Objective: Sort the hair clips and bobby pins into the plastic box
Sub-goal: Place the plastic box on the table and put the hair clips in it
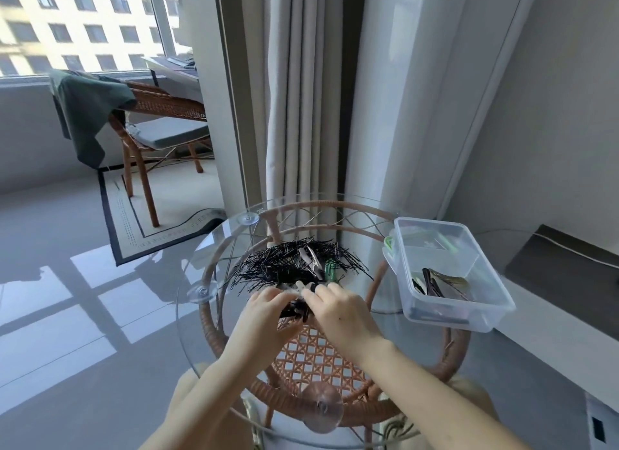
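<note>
Loose heap of thin black bobby pins (288, 265) spread mid-table on the round glass top (214, 319), a silver clip (310, 256) and a green clip (330, 270) lying on it. Clear plastic box (495, 284) at the right edge, a few dark clips (435, 284) in its near end. At the heap's near edge, left hand (268, 315) curled narrowly round a small bunch of black pins (296, 310). Right hand (341, 310) just beside, fingers bent onto the same bunch; pinching or merely touching, cannot tell.

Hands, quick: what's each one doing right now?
Left hand: grips a bunch of bobby pins.
Right hand: fingers curled at the same bunch; grip cannot be told.
</note>
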### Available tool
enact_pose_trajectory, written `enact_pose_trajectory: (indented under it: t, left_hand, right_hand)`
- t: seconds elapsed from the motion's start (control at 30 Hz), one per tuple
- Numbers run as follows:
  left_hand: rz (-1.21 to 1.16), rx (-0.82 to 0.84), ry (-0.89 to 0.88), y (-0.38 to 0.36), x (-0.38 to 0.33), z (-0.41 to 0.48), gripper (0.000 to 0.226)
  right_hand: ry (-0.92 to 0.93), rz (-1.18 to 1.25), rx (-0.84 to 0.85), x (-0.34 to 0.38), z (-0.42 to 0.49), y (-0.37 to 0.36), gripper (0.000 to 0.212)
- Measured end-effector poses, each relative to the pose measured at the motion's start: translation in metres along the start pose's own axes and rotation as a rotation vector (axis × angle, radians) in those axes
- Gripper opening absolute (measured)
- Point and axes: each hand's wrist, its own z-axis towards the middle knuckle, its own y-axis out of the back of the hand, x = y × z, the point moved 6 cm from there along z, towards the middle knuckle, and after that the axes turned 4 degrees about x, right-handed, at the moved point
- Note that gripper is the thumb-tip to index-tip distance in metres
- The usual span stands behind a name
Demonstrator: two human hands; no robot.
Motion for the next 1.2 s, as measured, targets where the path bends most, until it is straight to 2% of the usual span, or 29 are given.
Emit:
enact_pose_trajectory:
  t: [0.13, 0.27, 0.33, 0.47, 0.57, 0.73, 0.87, 0.93, 1.03, 1.13, 1.17, 1.2]
  left_hand:
    - [0.037, -0.004, -0.063, 0.0, -0.004, 0.002, 0.044]
    - [0.073, 0.062, -0.03, -0.003, 0.002, 0.007, 0.05]
    - [0.086, 0.078, -0.025, -0.004, 0.004, 0.009, 0.049]
    - [0.165, 0.083, -0.043, -0.003, 0.001, 0.011, 0.048]
    - [0.214, 0.106, -0.046, -0.004, -0.001, 0.013, 0.047]
    - [0.257, 0.157, -0.103, -0.01, -0.009, 0.021, 0.053]
    - [0.304, 0.255, -0.151, -0.014, -0.015, 0.027, 0.057]
    - [0.34, 0.289, -0.146, -0.016, -0.016, 0.028, 0.055]
    - [0.311, 0.289, -0.15, -0.016, -0.017, 0.029, 0.051]
    - [0.262, 0.248, -0.186, -0.015, -0.022, 0.026, 0.041]
    - [0.258, 0.236, -0.203, -0.014, -0.024, 0.026, 0.038]
    - [0.259, 0.23, -0.217, -0.014, -0.026, 0.025, 0.035]
  right_hand:
    - [0.124, -0.057, 0.029, 0.004, -0.018, -0.003, 0.026]
    - [0.102, 0.128, 0.082, -0.008, -0.033, 0.005, 0.034]
    - [0.01, 0.308, 0.075, -0.02, -0.038, 0.012, 0.028]
    - [-0.295, 0.67, -0.003, -0.046, -0.046, 0.03, 0.023]
    - [-0.462, 0.814, -0.031, -0.06, -0.048, 0.042, 0.02]
    - [-0.581, 0.933, -0.12, -0.096, -0.056, 0.08, 0.013]
    - [-0.749, 0.915, -0.204, -0.155, -0.069, 0.11, 0.011]
    - [-0.828, 0.839, -0.093, -0.18, -0.076, 0.109, 0.012]
    - [-0.87, 0.656, 0.208, -0.195, -0.082, 0.089, 0.019]
    - [-0.797, 0.312, 0.45, -0.191, -0.079, 0.074, 0.032]
    - [-0.783, 0.123, 0.443, -0.188, -0.077, 0.077, 0.039]
    - [-0.763, -0.053, 0.369, -0.183, -0.074, 0.084, 0.041]
